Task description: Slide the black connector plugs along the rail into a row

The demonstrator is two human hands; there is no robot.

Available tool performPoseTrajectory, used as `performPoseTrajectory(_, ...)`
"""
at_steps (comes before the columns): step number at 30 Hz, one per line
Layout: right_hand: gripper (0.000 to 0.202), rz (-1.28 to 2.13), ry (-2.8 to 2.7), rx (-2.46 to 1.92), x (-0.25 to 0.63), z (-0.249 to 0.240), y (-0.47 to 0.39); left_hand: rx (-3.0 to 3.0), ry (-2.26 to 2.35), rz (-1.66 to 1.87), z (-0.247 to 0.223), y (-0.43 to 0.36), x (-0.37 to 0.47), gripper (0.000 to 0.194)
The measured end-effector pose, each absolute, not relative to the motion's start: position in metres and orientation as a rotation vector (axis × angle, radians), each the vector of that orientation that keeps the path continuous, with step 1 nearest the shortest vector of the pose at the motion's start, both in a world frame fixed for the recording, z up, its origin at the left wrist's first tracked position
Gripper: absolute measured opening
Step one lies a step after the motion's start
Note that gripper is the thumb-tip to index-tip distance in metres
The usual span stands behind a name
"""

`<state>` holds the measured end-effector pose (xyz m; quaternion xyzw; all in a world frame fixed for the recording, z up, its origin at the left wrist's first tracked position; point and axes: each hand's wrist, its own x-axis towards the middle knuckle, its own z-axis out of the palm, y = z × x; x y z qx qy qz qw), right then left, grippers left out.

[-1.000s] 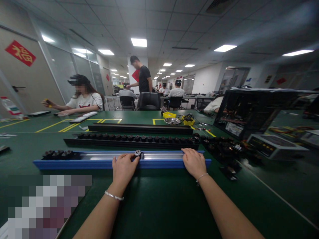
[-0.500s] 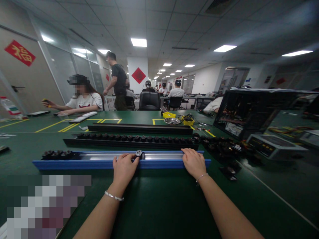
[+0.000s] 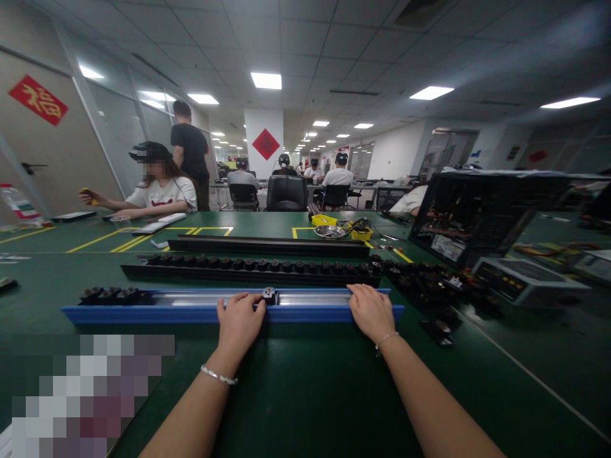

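Observation:
A long blue channel-shaped rail (image 3: 310, 315) with a shiny metal inside lies across the table in front of me. Midway along it sits a small black socket module (image 3: 269, 294) with a pale patterned top. My left hand (image 3: 238, 321) is closed at the left side of this module, thumb and fingertips against it; part of the grip is hidden. Near the rail's right end, my right hand (image 3: 373, 313) is wrapped over the rail, its fingers reaching the far edge. Several black socket modules (image 3: 109, 296) stand in the rail's left end.
Behind lie a black rail filled with socket modules (image 3: 251, 274) and another black rail (image 3: 272, 247). Loose black parts (image 3: 420, 277), a power supply box (image 3: 525, 280) and an open computer case (image 3: 477, 216) occupy the right. A co-worker (image 3: 162, 191) sits at the far left.
The module at my left hand has shifted very slightly right along the rail. My right hand stays in place. A standing person in the background has moved left and turned away.

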<state>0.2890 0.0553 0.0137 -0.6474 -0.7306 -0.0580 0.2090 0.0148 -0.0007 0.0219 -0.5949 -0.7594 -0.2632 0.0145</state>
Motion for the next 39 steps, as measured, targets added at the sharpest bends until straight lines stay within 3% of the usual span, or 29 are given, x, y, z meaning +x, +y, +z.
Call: performPoseTrajectory(39,0.04,-0.21,-2.031,-1.779,0.2889,0.0117,0.0557,-1.935,-2.347,-0.799,0.0239,-0.0022,0.0212,0.034)
